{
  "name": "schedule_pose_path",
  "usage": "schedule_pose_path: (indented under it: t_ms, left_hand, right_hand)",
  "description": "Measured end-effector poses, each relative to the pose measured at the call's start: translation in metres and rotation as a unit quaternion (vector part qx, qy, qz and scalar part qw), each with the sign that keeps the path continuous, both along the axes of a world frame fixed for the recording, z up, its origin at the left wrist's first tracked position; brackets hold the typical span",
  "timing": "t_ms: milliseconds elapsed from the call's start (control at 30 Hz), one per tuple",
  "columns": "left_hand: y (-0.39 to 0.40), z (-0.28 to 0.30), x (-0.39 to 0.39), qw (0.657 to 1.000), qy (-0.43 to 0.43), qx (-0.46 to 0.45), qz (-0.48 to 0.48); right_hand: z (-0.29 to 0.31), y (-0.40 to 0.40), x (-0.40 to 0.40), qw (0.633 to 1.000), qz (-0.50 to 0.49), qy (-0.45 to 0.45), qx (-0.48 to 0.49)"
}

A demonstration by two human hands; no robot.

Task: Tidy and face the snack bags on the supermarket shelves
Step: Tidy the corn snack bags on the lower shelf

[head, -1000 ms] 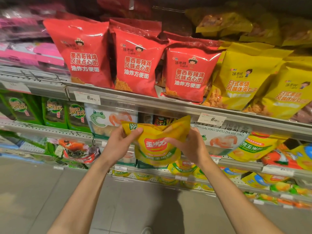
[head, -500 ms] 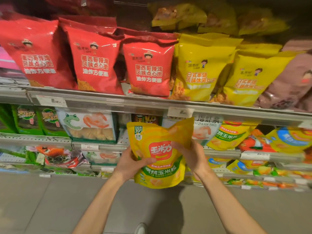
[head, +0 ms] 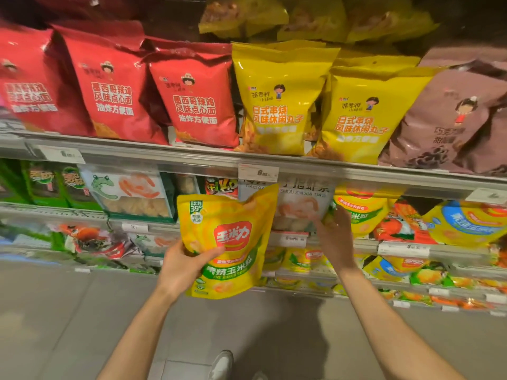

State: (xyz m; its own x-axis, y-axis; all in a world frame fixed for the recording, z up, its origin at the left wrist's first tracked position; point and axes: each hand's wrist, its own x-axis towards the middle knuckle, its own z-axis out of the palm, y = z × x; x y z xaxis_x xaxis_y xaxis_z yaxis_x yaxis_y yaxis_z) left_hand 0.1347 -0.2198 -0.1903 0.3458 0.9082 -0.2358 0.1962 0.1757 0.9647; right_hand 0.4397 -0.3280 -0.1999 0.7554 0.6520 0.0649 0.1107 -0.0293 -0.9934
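Observation:
My left hand (head: 182, 266) grips a yellow corn-snack bag (head: 233, 242) by its lower left side and holds it upright, label toward me, in front of the second shelf. My right hand (head: 333, 237) has let go of it and reaches to the right, fingers spread, touching a similar yellow corn bag (head: 362, 212) that stands on that shelf. Just behind the held bag stands a white shrimp-cracker bag (head: 299, 204).
The top shelf rail (head: 164, 156) carries red noodle-snack bags (head: 115, 91), yellow bags (head: 277, 102) and a brown bag (head: 455, 119). Green bags (head: 49, 185) and a white shrimp bag (head: 131, 193) stand left on the second shelf. Lower shelves hold small bags (head: 301, 261). Grey floor lies below.
My right hand came off the yellow bag and moved right to the shelf; my left hand alone holds the bag. The view shifted to the right along the shelves.

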Motion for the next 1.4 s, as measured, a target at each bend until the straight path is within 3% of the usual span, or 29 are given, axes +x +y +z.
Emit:
schedule_pose_path:
  t_ms: [67, 433, 667, 1100, 1233, 1400]
  left_hand:
    - [0.000, 0.001, -0.007, 1.000, 0.001, -0.001, 0.011]
    - [0.043, 0.006, -0.067, 1.000, 0.008, 0.010, 0.020]
    - [0.078, 0.008, -0.124, 0.998, 0.005, 0.019, 0.053]
    - [0.110, -0.002, -0.180, 0.998, 0.007, 0.018, 0.062]
    - [0.111, -0.001, -0.177, 0.999, 0.006, 0.018, 0.043]
    - [0.115, -0.004, -0.168, 1.000, 0.004, 0.008, -0.003]
  right_hand:
    - [0.000, 0.011, 0.007, 0.999, 0.041, 0.006, -0.026]
    - [-0.005, 0.062, -0.016, 0.988, 0.069, 0.038, -0.129]
    - [-0.003, 0.108, -0.073, 0.986, 0.130, 0.025, -0.105]
    - [-0.014, 0.152, -0.121, 0.983, 0.139, 0.034, -0.117]
    - [-0.008, 0.147, -0.124, 0.980, 0.149, 0.054, -0.124]
    - [-0.003, 0.135, -0.125, 0.983, 0.088, 0.131, -0.090]
